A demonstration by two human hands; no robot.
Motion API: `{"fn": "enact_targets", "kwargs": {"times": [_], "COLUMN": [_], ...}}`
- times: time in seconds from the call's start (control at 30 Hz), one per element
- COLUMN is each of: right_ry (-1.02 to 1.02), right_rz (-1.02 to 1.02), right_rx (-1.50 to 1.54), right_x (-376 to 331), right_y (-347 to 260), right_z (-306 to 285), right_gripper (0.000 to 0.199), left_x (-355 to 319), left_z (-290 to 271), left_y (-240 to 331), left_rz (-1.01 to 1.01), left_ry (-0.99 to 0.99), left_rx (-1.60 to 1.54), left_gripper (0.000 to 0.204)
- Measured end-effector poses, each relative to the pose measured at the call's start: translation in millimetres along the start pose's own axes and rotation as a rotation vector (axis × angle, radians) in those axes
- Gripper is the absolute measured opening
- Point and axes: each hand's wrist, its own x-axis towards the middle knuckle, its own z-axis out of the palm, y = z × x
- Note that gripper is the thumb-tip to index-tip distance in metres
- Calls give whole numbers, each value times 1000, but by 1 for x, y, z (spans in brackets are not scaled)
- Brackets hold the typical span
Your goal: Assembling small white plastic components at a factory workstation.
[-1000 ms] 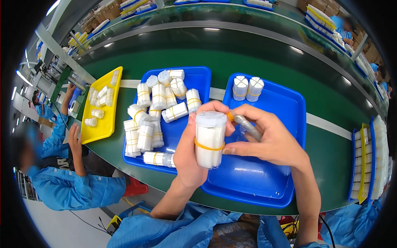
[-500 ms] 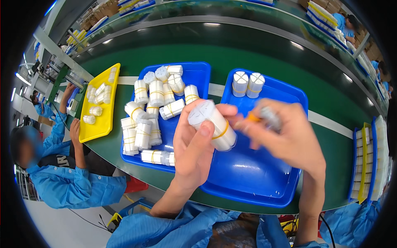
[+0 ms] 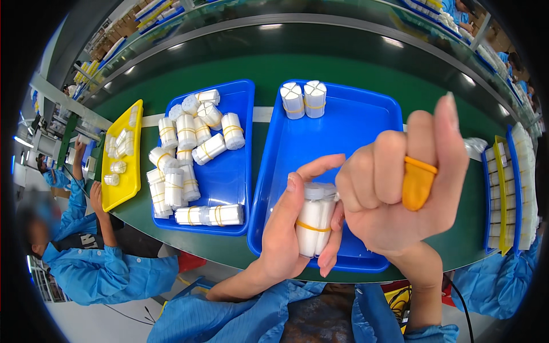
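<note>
My left hand (image 3: 283,231) is wrapped round a bundle of white pieces (image 3: 314,228) with a yellow rubber band about its middle and a clear cap on top. It holds the bundle upright over the near part of a blue tray (image 3: 394,120). Right beside the cap is my right hand (image 3: 394,183), palm towards me, with its fingers curled in and the thumb stretched upward. An orange finger cot (image 3: 419,183) covers one curled finger. Nothing shows in this hand. Two similar banded bundles (image 3: 303,102) stand at the far left corner of that tray.
A second blue tray (image 3: 229,177) on the left holds several banded bundles (image 3: 186,130), standing and lying. Further left, a co-worker's hand is at a yellow tray (image 3: 121,191) of small white bundles. Stacked trays (image 3: 506,194) and clear plastic (image 3: 476,144) are at the right.
The bundle has come down nearer to me and from tilted to upright. My right hand has turned palm towards me; the greyish piece seen in it before no longer shows there.
</note>
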Motion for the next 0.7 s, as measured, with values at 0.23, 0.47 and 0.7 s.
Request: {"fn": "enact_targets", "kwargs": {"times": [0.23,0.47,0.7], "right_ry": [11,52,-8], "right_rz": [-45,148,67], "right_rx": [33,-88,-61], "right_x": [-5,-2,11], "right_y": [-5,-13,-11], "right_z": [4,20,16], "right_gripper": [45,46,45], "left_x": [-3,-7,-7], "left_z": [10,2,8], "left_y": [-3,-3,23], "left_rz": [46,16,34], "left_ry": [3,-8,-62], "left_rx": [56,122,207], "left_gripper": [66,67,72]}}
